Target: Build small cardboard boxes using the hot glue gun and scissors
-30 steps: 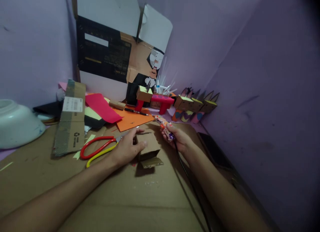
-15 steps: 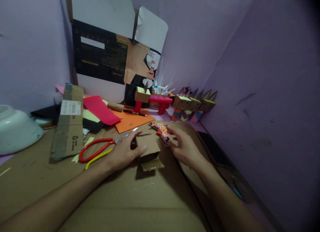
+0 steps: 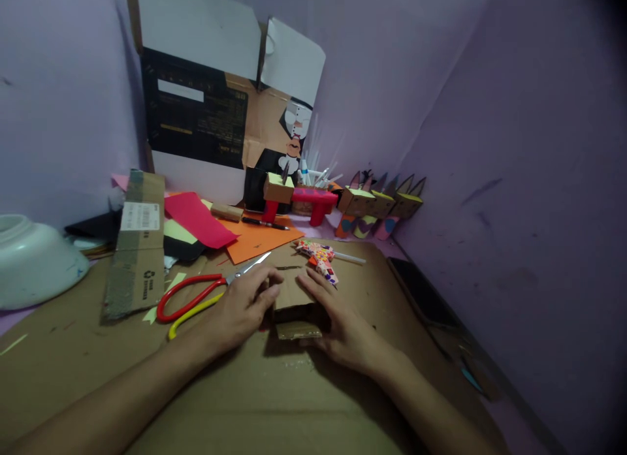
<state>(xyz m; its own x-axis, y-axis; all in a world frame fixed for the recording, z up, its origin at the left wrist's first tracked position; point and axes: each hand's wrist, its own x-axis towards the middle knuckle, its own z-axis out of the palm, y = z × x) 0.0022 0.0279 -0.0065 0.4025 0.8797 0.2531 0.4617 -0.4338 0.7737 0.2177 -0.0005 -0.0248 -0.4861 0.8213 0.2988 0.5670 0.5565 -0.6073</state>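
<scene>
A small brown cardboard box (image 3: 292,297) with a loose lower flap sits on the worktop in front of me. My left hand (image 3: 240,306) is curled against its left side, thumb and fingertips at the edge. My right hand (image 3: 337,318) clasps the right side, fingers on the top and thumb low by the flap. Just beyond lies a hot glue gun (image 3: 321,251) with a colourful pattern, a clear glue stick (image 3: 350,258) poking out of its back. Beside my left hand, partly covered by it, are scissors (image 3: 189,298) with red and yellow handles.
A cardboard strip (image 3: 140,246), red paper (image 3: 200,219), orange paper (image 3: 259,236) and a pen (image 3: 266,224) lie behind. Animal-like cardboard figures (image 3: 356,200) line the back. A white bowl (image 3: 36,262) stands left; a dark phone-like slab (image 3: 421,292) lies right.
My right hand has left the glue gun and come left onto the box. My left thumb has drawn back from the box top to its left edge.
</scene>
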